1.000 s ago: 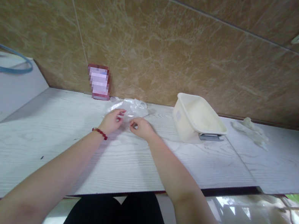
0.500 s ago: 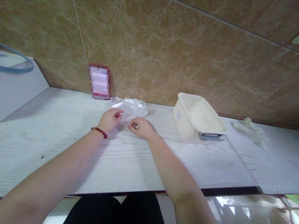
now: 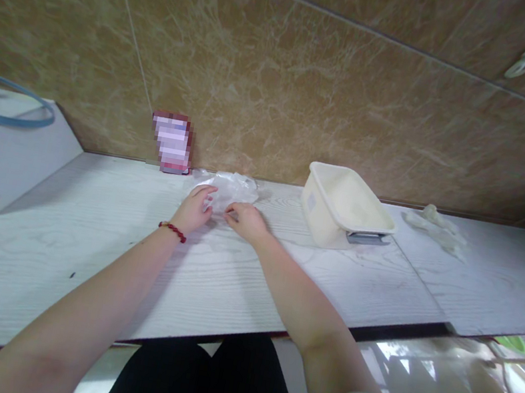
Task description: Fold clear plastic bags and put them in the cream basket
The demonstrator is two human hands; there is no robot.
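Note:
A crumpled clear plastic bag [image 3: 234,186] lies on the white wood-grain table [image 3: 204,295], close to the wall. At its near left side is my left hand [image 3: 194,209], a red bead bracelet on the wrist. Its fingers are curved and parted from the thumb, with bag film beside them. My right hand [image 3: 245,220] is at the bag's near right edge, thumb and fingertips pinched together on the film. The exact grip is small and partly hidden by the fingers.
A cream plastic bin [image 3: 332,219] with a grey handle stands to the right. Beyond it lies a crumpled translucent bag [image 3: 437,229]. A phone-like object [image 3: 171,143], blurred out, leans on the wall. At far left is a white box [image 3: 9,159] with a blue strap [image 3: 6,120].
My left hand's fingers have spread from a closer, curled pose. My right hand has shifted slightly left and stays pinched. The bag lies in nearly the same place.

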